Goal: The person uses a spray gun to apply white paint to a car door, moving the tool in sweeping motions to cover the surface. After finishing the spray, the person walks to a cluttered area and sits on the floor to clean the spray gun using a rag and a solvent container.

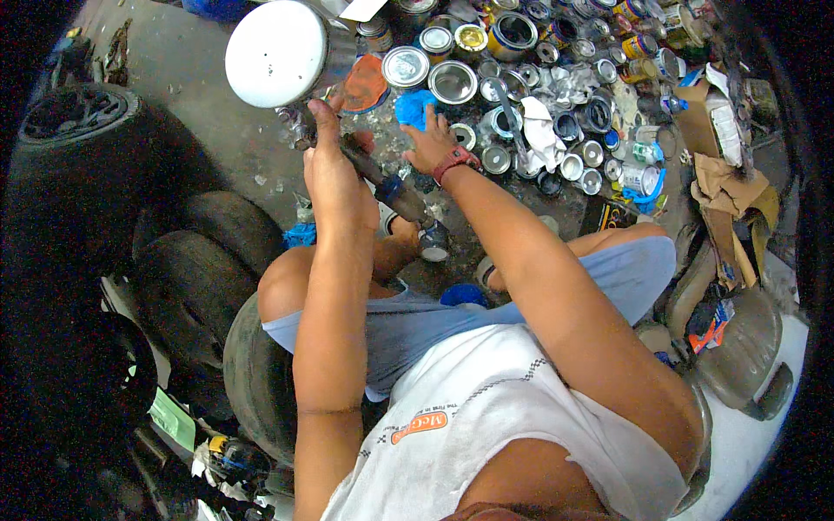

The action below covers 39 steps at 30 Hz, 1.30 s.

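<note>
Left hand clamped on a dark-handled tool, near a round white lid; right hand at crumpled blue material, grip cannot be told, beside paint cans crowding the floor.

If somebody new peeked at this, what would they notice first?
Probably the big jumble of cans spread across the upper right. Next, the large round white top at the upper left, and the bright blue crumpled thing at the person's right hand. Dark tires crowd the left side.
</note>
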Each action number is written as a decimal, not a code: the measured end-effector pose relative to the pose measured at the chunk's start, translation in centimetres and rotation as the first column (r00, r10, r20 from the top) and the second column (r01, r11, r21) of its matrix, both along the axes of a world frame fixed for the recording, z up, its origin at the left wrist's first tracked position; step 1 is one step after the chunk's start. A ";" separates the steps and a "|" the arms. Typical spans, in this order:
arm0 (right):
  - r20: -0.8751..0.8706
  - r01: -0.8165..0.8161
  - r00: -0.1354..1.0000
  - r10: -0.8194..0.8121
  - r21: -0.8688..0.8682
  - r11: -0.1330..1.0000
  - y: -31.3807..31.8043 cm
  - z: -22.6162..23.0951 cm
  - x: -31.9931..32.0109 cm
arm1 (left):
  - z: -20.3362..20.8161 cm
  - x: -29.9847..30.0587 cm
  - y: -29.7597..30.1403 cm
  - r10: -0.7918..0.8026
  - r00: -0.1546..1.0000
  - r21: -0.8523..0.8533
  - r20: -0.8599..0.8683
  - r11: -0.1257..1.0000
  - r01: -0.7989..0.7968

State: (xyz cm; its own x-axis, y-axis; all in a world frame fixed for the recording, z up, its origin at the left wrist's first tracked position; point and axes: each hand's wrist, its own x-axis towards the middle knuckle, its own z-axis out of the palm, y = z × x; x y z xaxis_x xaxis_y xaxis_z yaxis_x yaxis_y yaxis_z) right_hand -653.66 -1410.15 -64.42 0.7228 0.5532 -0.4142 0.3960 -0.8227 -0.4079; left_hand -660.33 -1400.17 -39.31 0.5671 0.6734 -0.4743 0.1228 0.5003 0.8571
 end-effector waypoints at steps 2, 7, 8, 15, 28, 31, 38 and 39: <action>-0.055 -0.011 0.998 0.005 -0.095 0.995 1.1 0.4 0.4 | -0.2 0.0 0.5 0.067 0.998 0.033 0.000 0.997 -0.067; -0.093 0.001 0.996 -0.006 -0.050 0.999 1.4 -1.8 1.3 | -0.3 -1.0 2.9 0.075 0.996 0.020 -0.053 0.997 -0.074; -0.084 0.004 0.996 -0.004 0.002 1.000 1.4 -2.0 1.5 | -0.4 -1.0 3.1 0.092 0.995 0.029 -0.047 0.995 -0.091; -0.031 0.117 0.993 -0.115 0.432 0.894 -1.5 -5.6 2.4 | -0.1 -0.7 3.9 0.109 0.993 -0.054 0.052 0.993 -0.106; -0.181 0.407 0.900 -0.396 0.673 0.618 -6.2 1.5 -0.9 | -1.2 0.4 3.4 0.129 0.992 -0.064 0.017 0.990 -0.127; -0.190 0.408 0.896 -0.400 0.706 0.578 -8.4 3.3 -2.0 | -0.9 0.7 3.1 0.123 0.992 -0.053 0.041 0.991 -0.121; 0.048 0.377 0.826 -0.561 0.693 0.615 -14.4 8.7 -1.5 | -1.6 1.0 2.8 0.092 0.994 -0.029 0.058 0.995 -0.090; 0.041 0.388 0.809 -0.587 0.712 0.585 -15.2 9.5 -0.6 | -1.3 1.1 2.6 0.089 0.994 -0.014 0.059 0.996 -0.088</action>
State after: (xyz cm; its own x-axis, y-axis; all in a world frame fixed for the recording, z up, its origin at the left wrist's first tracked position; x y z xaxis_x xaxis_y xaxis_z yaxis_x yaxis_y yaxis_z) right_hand -654.22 -1425.34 -54.96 0.9823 0.1314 0.1334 0.1811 -0.4850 -0.8555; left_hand -659.26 -1397.55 -40.66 0.5330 0.7168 -0.4495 0.0270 0.5166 0.8558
